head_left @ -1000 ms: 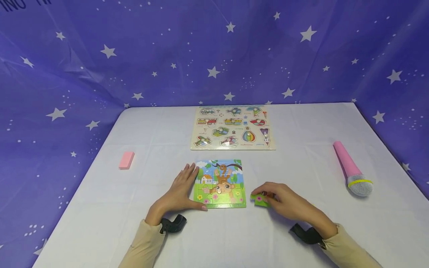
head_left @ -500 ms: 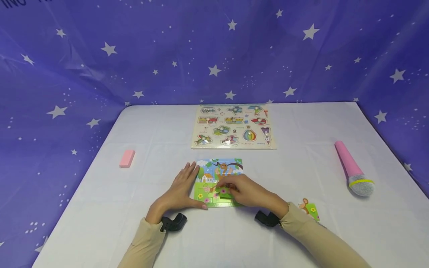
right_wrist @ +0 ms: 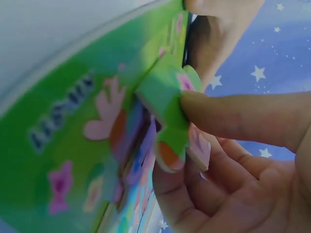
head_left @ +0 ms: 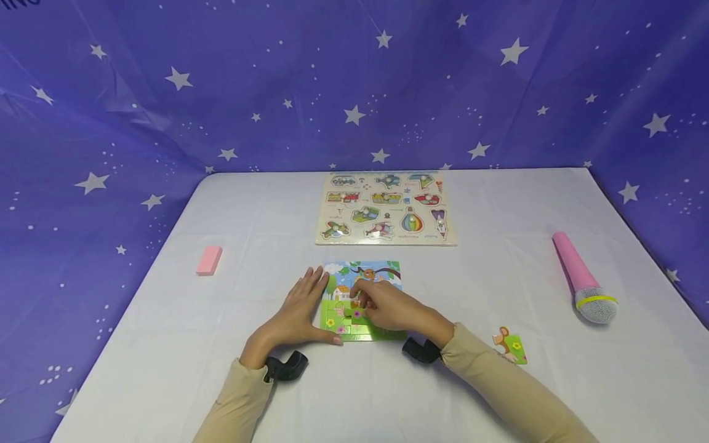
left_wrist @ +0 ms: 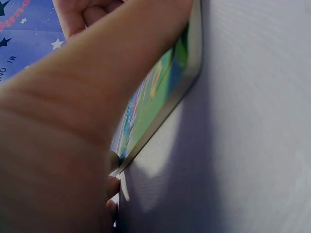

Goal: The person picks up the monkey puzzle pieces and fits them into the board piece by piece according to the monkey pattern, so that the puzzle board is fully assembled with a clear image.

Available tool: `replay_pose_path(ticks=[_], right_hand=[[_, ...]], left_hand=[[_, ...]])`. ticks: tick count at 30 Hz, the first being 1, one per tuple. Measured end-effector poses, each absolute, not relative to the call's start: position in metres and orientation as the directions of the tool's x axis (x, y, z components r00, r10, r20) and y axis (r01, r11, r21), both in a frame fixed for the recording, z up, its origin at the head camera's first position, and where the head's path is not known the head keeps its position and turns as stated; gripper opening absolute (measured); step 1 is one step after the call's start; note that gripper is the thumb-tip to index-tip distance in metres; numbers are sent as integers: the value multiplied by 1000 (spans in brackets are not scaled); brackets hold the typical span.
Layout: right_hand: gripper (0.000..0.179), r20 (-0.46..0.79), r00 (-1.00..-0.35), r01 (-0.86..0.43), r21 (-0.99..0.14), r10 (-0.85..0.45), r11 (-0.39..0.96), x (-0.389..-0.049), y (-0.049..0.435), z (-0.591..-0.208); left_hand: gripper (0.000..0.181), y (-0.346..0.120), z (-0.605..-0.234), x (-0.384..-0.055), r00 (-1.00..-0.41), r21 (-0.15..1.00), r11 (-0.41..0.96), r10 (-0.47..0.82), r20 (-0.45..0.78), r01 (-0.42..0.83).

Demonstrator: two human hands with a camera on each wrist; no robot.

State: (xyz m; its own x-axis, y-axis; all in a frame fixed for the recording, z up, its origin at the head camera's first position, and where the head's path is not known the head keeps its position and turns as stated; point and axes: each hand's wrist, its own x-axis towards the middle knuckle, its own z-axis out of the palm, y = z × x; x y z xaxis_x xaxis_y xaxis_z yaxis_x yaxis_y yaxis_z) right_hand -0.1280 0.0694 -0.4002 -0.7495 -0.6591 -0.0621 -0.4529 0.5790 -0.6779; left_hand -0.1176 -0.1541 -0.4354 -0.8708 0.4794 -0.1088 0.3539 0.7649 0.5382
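A jigsaw puzzle board point(head_left: 365, 336) with a monkey picture lies in the middle of the head view. The left hand point(head_left: 296, 317) rests along its left side with fingers spread, the thumb at the near corner. Over the board, the right hand point(head_left: 390, 306) pinches a green puzzle piece point(right_wrist: 170, 92) with a pink flower between thumb and fingers. In the right wrist view this piece is tilted close over the board, beside an unfilled gap. The right hand covers part of the monkey picture.
A loose puzzle piece point(head_left: 515, 348) with a yellow flower lies right of the board, close to the right sleeve. Behind stands a flat peg puzzle of vehicles point(head_left: 386, 215). A pink block point(head_left: 208, 261) is on the left, a pink toy microphone point(head_left: 581, 277) on the right.
The right hand has carried the flower piece left from the table onto the board, then slightly further left. The loose yellow-flower piece has come into view. The left hand stays put.
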Motion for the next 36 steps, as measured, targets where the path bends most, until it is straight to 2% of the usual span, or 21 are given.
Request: replay_pose_path(ticks=[9,15,20,23,30,36], right_hand=[[19,-98,-760,-427,-669,-642,608,-120,68,-400],[25,-74,-803,-456,-563,-592,689,-111,65,-402],[31,14,-823,-510,-458,-568,728,-105,64,-405],[33,69,-816,-545,-421,-573,725,-104,65,-407],[34,103,-808,-572,-371,-580,732,-97,71,-410],[44,81,-768,-623,-324,-635,712,-82,87,-403]], left_hand=[[124,-155,-437,-118,-869,538,764,482,-109,356],[123,-155,-436,-118,-867,541,759,487,-101,363],[123,-155,-435,-117,-868,542,761,485,-109,357],[123,-155,-435,-117,-868,543,760,484,-105,358],[123,-155,-436,-116,-871,534,765,481,-102,360],[123,-155,-437,-116,-873,530,768,478,-99,360]])
